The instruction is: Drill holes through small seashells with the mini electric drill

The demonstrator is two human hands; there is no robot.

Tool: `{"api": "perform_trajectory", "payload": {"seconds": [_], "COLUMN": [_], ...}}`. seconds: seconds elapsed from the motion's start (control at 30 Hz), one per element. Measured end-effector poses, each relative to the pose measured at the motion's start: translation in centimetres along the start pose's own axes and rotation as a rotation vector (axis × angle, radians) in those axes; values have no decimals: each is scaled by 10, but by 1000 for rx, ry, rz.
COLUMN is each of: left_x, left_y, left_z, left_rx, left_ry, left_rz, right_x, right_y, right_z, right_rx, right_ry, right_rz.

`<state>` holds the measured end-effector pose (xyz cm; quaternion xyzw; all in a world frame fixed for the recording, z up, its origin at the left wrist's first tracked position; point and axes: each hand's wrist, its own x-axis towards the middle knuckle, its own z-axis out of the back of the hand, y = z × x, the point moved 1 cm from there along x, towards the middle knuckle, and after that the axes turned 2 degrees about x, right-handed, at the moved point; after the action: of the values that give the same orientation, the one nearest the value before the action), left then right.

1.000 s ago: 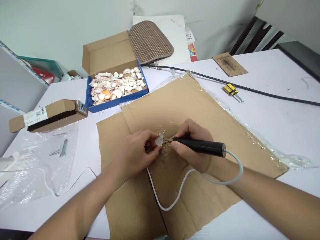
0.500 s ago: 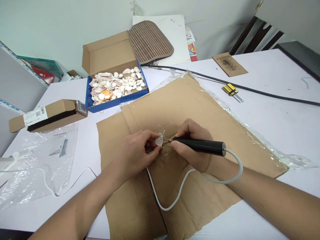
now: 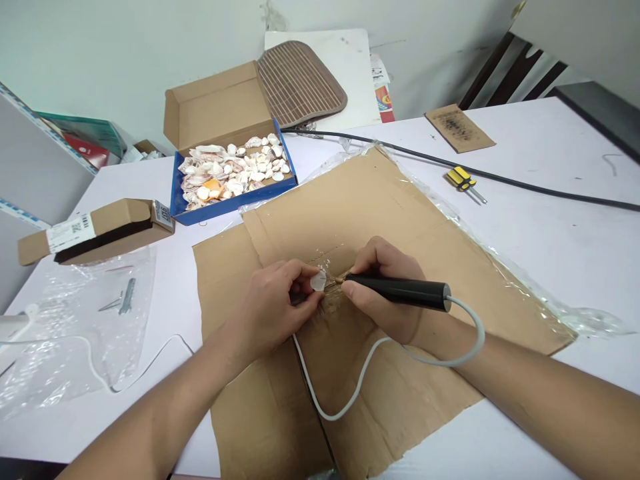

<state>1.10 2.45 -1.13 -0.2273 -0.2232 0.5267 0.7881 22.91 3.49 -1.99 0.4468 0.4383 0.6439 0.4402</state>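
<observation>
Between the thumb and fingers of my left hand (image 3: 277,300) is a small white shell (image 3: 318,281), held just above the cardboard (image 3: 415,227). My right hand (image 3: 387,287) grips a black pen-shaped electric drill (image 3: 400,291) like a pencil. Its thin bit points left and meets the shell's face, or comes very close to it; I cannot tell which. From the drill's back end a white cable (image 3: 481,333) loops down over the cardboard and passes under my left wrist. White crumbs (image 3: 324,260) lie on the cardboard beyond the shell.
Shells fill an open blue box (image 3: 235,200) at the back left. A long brown carton (image 3: 115,230) lies left of it, with bubble wrap (image 3: 75,333), a small wrench (image 3: 127,297) in front. Rightward are a yellow screwdriver (image 3: 461,179), a black rod (image 3: 525,181) and a stained cardboard piece (image 3: 460,129).
</observation>
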Motion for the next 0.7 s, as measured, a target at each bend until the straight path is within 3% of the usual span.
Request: {"api": "perform_trajectory", "payload": {"seconds": [0.7], "left_x": [1], "left_y": [0], "left_z": [0], "left_rx": [-12], "left_ry": [8], "left_rz": [10], "right_x": [0], "right_y": [0], "right_z": [1], "right_rx": [-24], "right_ry": [4], "right_rz": [-1]}}
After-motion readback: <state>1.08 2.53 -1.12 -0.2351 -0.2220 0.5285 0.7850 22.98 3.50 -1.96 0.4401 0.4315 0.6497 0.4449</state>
